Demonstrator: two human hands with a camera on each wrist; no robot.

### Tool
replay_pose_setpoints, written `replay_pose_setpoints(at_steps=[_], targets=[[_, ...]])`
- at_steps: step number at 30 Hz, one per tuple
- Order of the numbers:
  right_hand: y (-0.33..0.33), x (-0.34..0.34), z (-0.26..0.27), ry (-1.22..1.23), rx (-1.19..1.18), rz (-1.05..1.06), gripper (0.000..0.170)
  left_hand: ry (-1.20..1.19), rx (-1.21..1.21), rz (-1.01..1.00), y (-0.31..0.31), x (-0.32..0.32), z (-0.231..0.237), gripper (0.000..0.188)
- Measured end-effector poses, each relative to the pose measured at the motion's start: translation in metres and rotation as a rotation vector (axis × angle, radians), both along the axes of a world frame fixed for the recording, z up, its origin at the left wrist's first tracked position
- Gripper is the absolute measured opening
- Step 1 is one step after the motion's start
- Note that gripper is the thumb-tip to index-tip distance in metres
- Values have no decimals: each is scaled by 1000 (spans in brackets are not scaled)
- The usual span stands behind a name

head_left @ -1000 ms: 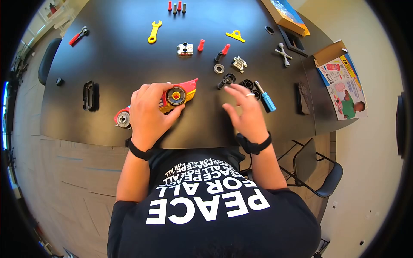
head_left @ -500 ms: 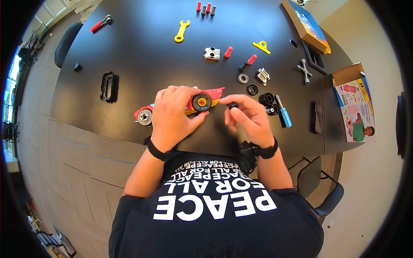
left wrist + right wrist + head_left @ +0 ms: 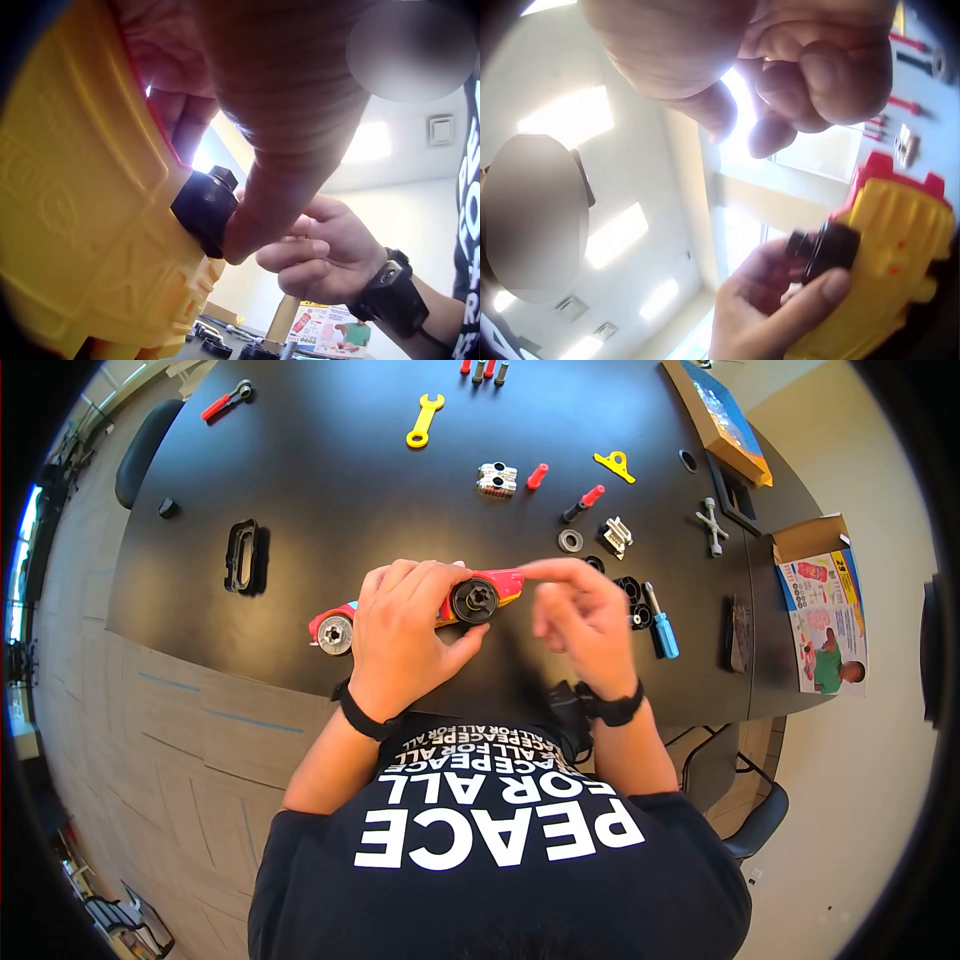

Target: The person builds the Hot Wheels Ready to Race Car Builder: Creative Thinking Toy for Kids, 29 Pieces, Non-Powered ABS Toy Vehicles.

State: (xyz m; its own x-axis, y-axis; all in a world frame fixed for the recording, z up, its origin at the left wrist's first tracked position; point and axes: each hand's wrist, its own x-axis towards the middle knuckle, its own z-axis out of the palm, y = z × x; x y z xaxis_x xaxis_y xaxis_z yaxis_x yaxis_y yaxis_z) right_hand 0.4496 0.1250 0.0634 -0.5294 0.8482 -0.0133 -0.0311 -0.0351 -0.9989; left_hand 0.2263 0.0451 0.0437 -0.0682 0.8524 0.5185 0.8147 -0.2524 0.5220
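My left hand (image 3: 400, 620) grips a red and yellow toy car (image 3: 507, 580) on its side above the table, fingers over the body and thumb at the near wheel. That black wheel (image 3: 474, 602) has a dark cap-like piece in its hub, where a yellow centre showed before. A silver hub marks the other wheel (image 3: 336, 635). In the right wrist view, the car's yellow underside (image 3: 889, 255) faces the camera, and a black knob sticks out from the wheel (image 3: 836, 249). Beside the car, my right hand (image 3: 592, 628) holds nothing, index finger extended towards the car's end and the others loosely bent.
Right of my hands lie black wheel parts (image 3: 628, 592) and a blue-handled screwdriver (image 3: 662, 625). Farther back are silver engine pieces (image 3: 497, 480), red pegs (image 3: 537, 477) and a yellow wrench (image 3: 425, 422). A black frame (image 3: 241, 557) lies left; a printed box (image 3: 820, 610) stands right.
My right hand first came from the black parts, then pinched a small black piece beside the car. Now that hand is free, and a dark piece sits in the wheel's hub.
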Motion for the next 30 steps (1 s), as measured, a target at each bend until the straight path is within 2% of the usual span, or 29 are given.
replay_pose_setpoints(at_steps=[2,4,6,7,9,10,13,16,18,19,20,22,25,26,27,29,30], targets=[[0,31,-4,57,141,-137,22,-1,1,-5,-1,-1,-2,53],[2,67,-12,-56,315,-436,22,3,10,-19,-1,-1,-1,54],[12,110,-25,-166,384,-722,28,8,-27,-26,-1,-2,2,55],[18,135,-29,-170,391,-735,28,4,-20,-39,-1,-2,3,55],[24,183,-38,-916,536,-714,43,23,-22,-33,-1,-1,5,57],[21,200,-47,-1013,533,-670,52,15,-24,-54,0,0,7,57],[22,220,-71,-1044,524,-635,53,39,-11,-40,0,0,5,62],[27,219,-79,-943,451,-596,47,31,4,-54,2,1,1,61],[31,224,-82,-877,286,-646,38,21,-12,-72,4,2,3,61],[35,231,-87,-858,476,-711,30,8,-28,-100,4,1,4,60],[38,231,-78,-763,443,-736,30,13,-30,-83,2,1,6,60],[31,215,-44,-290,282,-728,31,1,-49,-151,1,0,10,61],[10,158,29,-30,438,-482,31,6,-74,-188,0,-1,13,68],[2,137,47,-25,436,-490,31,4,-77,-201,0,0,15,70],[-5,117,62,-16,467,-358,30,11,-78,-211,-1,3,16,70],[-9,87,77,-33,547,-124,29,-285,-19,-231,0,8,18,74],[-7,75,81,-61,592,-18,28,-279,-19,-241,1,9,21,74]])
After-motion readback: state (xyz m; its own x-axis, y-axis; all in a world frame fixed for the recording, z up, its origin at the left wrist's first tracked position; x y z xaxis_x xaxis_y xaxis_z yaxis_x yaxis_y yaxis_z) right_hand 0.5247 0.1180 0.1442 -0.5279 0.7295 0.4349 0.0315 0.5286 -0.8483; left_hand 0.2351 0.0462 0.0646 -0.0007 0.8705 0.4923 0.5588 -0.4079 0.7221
